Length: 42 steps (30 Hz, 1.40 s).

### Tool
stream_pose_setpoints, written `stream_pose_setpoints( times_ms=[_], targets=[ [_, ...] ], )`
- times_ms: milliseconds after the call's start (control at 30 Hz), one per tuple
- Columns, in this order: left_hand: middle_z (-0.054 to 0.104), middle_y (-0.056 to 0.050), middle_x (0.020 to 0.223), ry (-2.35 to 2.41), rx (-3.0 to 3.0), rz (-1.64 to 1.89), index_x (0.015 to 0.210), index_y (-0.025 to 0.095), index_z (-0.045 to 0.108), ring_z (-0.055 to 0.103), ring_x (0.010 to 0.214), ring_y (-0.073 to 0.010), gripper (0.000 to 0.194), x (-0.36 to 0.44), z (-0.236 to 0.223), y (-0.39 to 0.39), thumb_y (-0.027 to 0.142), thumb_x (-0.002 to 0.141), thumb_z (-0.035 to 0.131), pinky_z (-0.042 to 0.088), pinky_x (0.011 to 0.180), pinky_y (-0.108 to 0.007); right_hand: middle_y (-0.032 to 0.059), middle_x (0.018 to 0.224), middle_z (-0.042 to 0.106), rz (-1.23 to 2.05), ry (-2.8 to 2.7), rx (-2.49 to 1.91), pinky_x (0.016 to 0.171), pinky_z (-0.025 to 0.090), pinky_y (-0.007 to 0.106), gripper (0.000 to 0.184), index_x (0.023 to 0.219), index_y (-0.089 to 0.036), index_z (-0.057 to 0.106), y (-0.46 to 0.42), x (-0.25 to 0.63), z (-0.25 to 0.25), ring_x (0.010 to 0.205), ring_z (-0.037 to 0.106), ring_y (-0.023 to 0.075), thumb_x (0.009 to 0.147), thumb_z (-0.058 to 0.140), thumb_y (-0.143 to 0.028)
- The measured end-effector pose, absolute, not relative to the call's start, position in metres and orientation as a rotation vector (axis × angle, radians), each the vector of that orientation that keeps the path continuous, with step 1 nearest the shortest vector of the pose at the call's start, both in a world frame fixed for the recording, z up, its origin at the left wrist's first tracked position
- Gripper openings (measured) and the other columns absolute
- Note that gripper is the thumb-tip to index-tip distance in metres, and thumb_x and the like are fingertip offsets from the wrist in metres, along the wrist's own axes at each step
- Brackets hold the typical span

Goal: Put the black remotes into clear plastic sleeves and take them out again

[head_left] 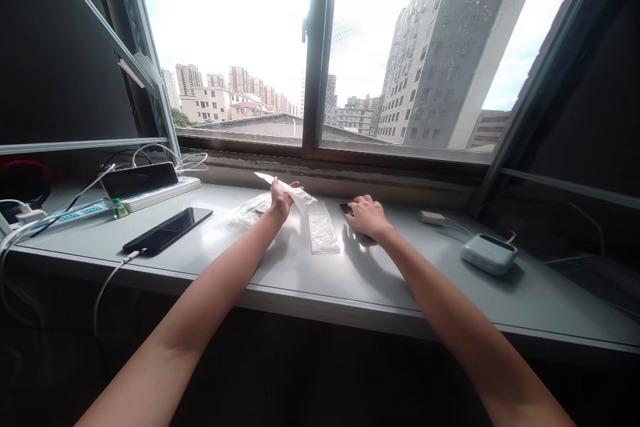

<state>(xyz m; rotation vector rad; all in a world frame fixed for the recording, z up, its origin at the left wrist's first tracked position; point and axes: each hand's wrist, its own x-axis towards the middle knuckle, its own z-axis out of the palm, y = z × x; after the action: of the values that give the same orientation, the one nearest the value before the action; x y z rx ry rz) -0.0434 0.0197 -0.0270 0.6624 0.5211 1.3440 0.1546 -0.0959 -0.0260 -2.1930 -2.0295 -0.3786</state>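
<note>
Head view: I see the left hand (281,203) pinching a long, creased white pouch (297,191) (tapered, partly see-through) above the grey desk (300,280). The right hand (369,217), fingers curled, covers a small black object (346,209), grip unclear, near a flat clear plastic sleeve (323,229).

The left arm (210,267) reaches in from 7 o'clock, its hand (281,201) raised and pinching. The right arm (450,293) comes from 5 o'clock, its hand (367,217) palm down.

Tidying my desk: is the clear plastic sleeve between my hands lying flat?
Yes, flat: the clear plastic sleeve rests on the grey desk top, untouched by the left hand or right hand.
</note>
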Motion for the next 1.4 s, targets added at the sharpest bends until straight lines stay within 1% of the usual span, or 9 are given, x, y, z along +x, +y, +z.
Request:
stream_pose_setpoints(
  times_ms=[133,300,567,667,767,867,1067,1267,1400],
  targets=[
    [0.067,-0.009,0.093,0.543,0.623,1.412,0.151,0.022,0.021,0.070,0.079,-0.0240,0.060,-0.046,-0.023,0.020,0.053,0.100,0.028,0.054,0.071,-0.033,0.0192,0.133,0.058,-0.114,-2.062,-2.371,0.095,0.042,0.039,0.042,0.132,-0.012,0.059,-0.091,0.164,-0.031,0.124,0.050,0.0313,0.093,0.049,-0.024],
    [0.067,-0.011,0.095,0.513,0.572,1.395,0.147,0.020,0.029,0.070,0.081,-0.0244,0.060,-0.046,-0.023,0.021,0.055,0.099,0.028,0.055,0.071,-0.035,0.0110,0.143,0.053,-0.065,-2.119,-2.267,0.106,0.036,0.038,0.053,0.143,-0.020,0.049,-0.093,0.159,-0.029,0.133,0.045,0.0269,0.090,0.050,-0.016],
    [0.067,-0.010,0.090,0.391,0.455,1.438,0.134,0.017,0.047,0.068,0.080,-0.0216,0.053,-0.048,-0.019,0.019,0.053,0.098,0.030,0.055,0.074,-0.031,0.0136,0.131,0.062,0.133,-1.995,-2.021,0.104,0.040,0.030,0.053,0.133,-0.012,0.061,-0.090,0.152,-0.031,0.130,0.049,0.0285,0.081,0.063,-0.018],
    [0.066,-0.009,0.093,0.382,0.383,1.491,0.134,0.019,0.047,0.067,0.080,-0.0206,0.055,-0.055,-0.017,0.023,0.055,0.098,0.027,0.055,0.072,-0.030,0.0126,0.125,0.065,0.136,-1.842,-1.941,0.095,0.045,0.031,0.049,0.128,-0.015,0.066,-0.088,0.154,-0.029,0.120,0.055,0.0287,0.079,0.064,-0.019],
    [0.065,-0.013,0.097,0.350,0.347,1.539,0.134,0.012,0.046,0.066,0.082,-0.0208,0.062,-0.063,-0.016,0.029,0.056,0.098,0.022,0.054,0.073,-0.030,0.0074,0.101,0.072,0.222,-1.806,-1.743,0.076,0.047,0.030,0.050,0.128,-0.022,0.066,-0.091,0.155,-0.022,0.092,0.063,0.0233,0.078,0.064,-0.024],
    [0.064,-0.015,0.101,0.329,0.307,1.582,0.130,0.009,0.050,0.065,0.086,-0.0220,0.066,-0.070,-0.016,0.034,0.057,0.098,0.018,0.053,0.075,-0.031,0.0023,0.085,0.070,0.440,-1.911,-1.446,0.063,0.042,0.026,0.051,0.127,-0.025,0.067,-0.099,0.153,-0.012,0.069,0.055,0.0151,0.077,0.069,-0.033],
    [0.065,-0.014,0.101,0.356,0.233,1.620,0.126,0.014,0.055,0.067,0.088,-0.0251,0.073,-0.078,-0.015,0.037,0.066,0.095,0.015,0.054,0.074,-0.034,0.0029,0.083,0.067,0.867,-1.969,-1.228,0.052,0.033,0.023,0.059,0.129,-0.019,0.065,-0.110,0.153,-0.003,0.059,0.044,0.0089,0.073,0.073,-0.036],
    [0.065,-0.011,0.096,0.394,0.349,1.581,0.134,0.017,0.049,0.067,0.087,-0.0209,0.078,-0.072,-0.018,0.036,0.072,0.093,0.011,0.054,0.073,-0.030,-0.0039,0.063,0.057,0.858,-1.976,-1.208,0.044,0.023,0.021,0.059,0.130,-0.022,0.064,-0.104,0.153,-0.013,0.049,0.031,0.0059,0.074,0.073,-0.039],
    [0.066,-0.008,0.093,0.421,0.416,1.564,0.130,0.022,0.051,0.066,0.082,-0.0195,0.070,-0.064,-0.017,0.031,0.071,0.093,0.017,0.054,0.072,-0.030,-0.0027,0.068,0.061,0.856,-1.973,-1.201,0.042,0.024,0.020,0.059,0.129,-0.021,0.064,-0.104,0.144,-0.016,0.048,0.033,0.0054,0.074,0.074,-0.040]
  ],
)
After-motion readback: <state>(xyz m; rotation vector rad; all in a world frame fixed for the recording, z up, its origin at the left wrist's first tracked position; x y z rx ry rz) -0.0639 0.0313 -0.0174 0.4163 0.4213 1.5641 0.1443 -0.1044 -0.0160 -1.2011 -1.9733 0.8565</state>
